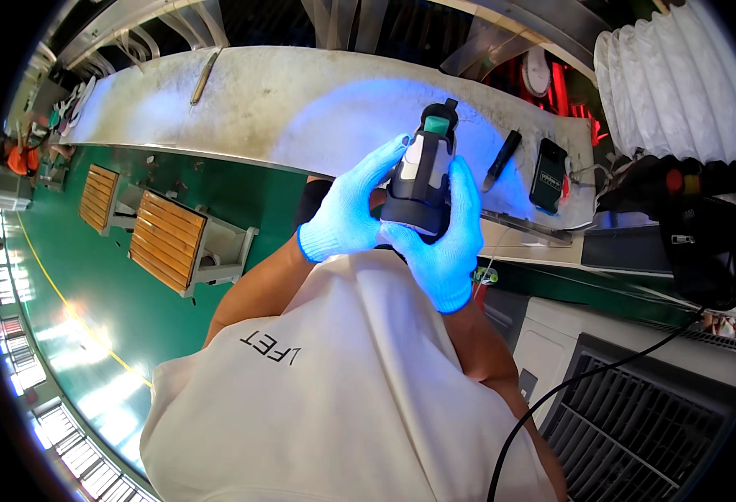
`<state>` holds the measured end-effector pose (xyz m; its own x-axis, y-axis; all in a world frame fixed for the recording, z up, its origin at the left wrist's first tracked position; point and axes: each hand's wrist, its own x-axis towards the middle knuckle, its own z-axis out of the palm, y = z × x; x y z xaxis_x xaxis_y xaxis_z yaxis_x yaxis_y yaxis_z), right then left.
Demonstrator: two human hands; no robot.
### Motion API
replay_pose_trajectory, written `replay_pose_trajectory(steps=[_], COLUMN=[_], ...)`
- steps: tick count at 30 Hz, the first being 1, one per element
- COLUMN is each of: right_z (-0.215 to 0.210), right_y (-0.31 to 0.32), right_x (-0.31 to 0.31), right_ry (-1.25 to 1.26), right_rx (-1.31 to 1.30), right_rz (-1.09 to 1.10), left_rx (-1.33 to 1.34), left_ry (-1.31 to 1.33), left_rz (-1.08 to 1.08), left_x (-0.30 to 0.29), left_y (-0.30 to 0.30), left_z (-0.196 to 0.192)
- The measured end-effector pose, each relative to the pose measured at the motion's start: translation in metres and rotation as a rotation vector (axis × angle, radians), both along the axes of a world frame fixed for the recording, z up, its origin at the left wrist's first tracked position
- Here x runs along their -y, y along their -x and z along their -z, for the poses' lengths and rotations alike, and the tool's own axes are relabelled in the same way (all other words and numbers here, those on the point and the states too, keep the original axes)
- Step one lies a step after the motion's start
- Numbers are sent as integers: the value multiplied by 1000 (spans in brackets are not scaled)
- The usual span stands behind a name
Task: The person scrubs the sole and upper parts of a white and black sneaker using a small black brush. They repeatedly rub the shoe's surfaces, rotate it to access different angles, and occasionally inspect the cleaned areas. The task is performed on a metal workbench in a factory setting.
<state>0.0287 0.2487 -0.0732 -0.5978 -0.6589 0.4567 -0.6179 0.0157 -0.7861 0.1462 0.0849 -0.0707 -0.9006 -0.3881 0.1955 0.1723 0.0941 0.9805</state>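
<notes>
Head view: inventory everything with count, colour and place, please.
shoe: one, black and grey, centre
bench: one, pale grey, ahead
thin tool: one, brown, bench's left
hand tool: one, black, right of shoe
phone: one, black, bench's right
hose: one, white, upper right
slatted stands: two, brown, left
floor: one, green, left
cable: one, black, lower right
cabinet: one, white, lower right
person: one, orange top, far left
shirt: one, cream, wearer's
left grip: one, blue, shoe's left
right grip: one, blue, shoe's right

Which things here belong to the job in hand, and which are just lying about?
In use:
black-and-grey item, probably a shoe
gloved left hand and right hand, holding it

Apparently just lying about:
dark-handled tool
phone-like device
slim tool, farther left
</notes>
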Motion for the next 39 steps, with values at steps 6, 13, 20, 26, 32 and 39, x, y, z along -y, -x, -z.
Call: replay_pose_trajectory(steps=[6, 13, 20, 26, 32, 39], right_z=[-24, -51, -163, -105, -109, -97], right_y=[53, 138, 108, 103, 168, 153], right_x=[4, 40, 68, 71, 45, 69], right_ry=[8, -88, 635, -171, 189, -123], right_rx=[375, 471, 244, -205, 465, 41], right_rz=[-256, -543, -451, -120, -152, -64], left_rx=[-46, 127, 502, 393, 430, 298], left_ry=[864, 1193, 1126, 1055, 1199, 1311], left_rz=[-277, 160, 206, 293, 390, 191], left_x=[41, 91, 60, 71, 66, 56], left_y=[-13, 54, 97, 95, 130, 123], left_z=[-50, -109, -136, -124, -145, -126])
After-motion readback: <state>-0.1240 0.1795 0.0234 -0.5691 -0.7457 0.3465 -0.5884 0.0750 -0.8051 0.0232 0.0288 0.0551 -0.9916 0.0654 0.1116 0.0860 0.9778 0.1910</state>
